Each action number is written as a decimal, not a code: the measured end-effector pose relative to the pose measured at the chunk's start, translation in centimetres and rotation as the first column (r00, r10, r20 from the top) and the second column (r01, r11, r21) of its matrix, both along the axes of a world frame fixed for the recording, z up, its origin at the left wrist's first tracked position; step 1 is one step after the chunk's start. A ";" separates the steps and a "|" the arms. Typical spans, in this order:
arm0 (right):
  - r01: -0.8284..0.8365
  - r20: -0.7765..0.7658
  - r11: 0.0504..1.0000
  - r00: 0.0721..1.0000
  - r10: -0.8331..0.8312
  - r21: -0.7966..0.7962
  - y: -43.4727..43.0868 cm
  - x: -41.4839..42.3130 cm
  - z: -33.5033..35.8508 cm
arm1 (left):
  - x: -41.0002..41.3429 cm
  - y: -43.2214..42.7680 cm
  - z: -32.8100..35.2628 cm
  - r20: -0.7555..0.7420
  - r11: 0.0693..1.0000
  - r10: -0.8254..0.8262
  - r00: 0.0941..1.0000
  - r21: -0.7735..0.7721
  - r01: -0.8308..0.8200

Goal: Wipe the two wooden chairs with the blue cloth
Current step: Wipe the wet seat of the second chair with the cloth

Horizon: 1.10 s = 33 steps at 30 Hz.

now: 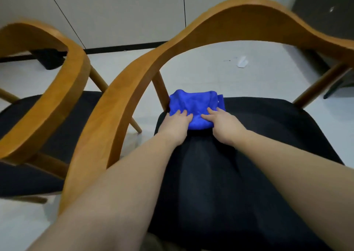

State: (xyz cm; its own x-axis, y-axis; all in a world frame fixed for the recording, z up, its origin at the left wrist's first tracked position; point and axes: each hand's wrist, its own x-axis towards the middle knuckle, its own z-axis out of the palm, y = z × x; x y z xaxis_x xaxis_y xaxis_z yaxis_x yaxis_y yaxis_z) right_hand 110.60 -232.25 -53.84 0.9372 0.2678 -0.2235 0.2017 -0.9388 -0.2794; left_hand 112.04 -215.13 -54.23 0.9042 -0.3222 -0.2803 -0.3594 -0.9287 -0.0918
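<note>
Blue cloth (193, 107) sits bunched at the far-left corner of the near chair (239, 11), on its black seat (249, 155). Left hand (175, 123) and right hand (223, 123) press on it with fingers roughly straight, though it's blurry. Second chair (72, 74) is just left.

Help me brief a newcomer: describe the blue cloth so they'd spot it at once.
Find the right-hand wooden chair, the nearer of two. On the far edge of its black seat lies the blue cloth, bunched, left hand and right hand on it. Nothing else here is blue.
</note>
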 end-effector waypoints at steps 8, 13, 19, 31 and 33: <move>-0.097 -0.119 0.976 0.990 0.075 -0.193 0.4 -2.6 1.1 | -2.2 -1.3 2.7 -0.154 0.989 -0.026 0.988 0.136 0.048; -0.129 -0.128 0.970 0.986 0.105 -0.205 0.3 -6.2 1.4 | -5.6 -1.5 3.8 -0.145 0.988 -0.037 0.989 0.145 0.058; -0.163 -0.171 0.962 0.977 0.126 -0.221 0.2 -10.9 1.9 | -9.7 -1.6 3.2 -0.212 0.990 -0.007 0.977 0.138 0.038; -0.162 -0.230 0.963 0.967 0.111 -0.216 0.1 -20.8 2.8 | -20.0 -2.0 4.8 -0.331 0.994 0.024 0.943 0.108 0.013; -0.135 -0.245 0.970 0.966 0.083 -0.204 0.1 -22.0 2.9 | -21.6 -2.1 4.9 -0.339 0.994 0.018 0.941 0.111 0.021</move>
State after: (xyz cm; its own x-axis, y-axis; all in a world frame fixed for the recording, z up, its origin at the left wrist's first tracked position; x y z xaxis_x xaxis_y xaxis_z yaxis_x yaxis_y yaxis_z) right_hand 88.59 -232.19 -50.99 0.8199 0.2860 -0.4960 0.2598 -0.9578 -0.1229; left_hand 90.44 -217.21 -49.35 0.7489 -0.2723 -0.6042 -0.3886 -0.9189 -0.0676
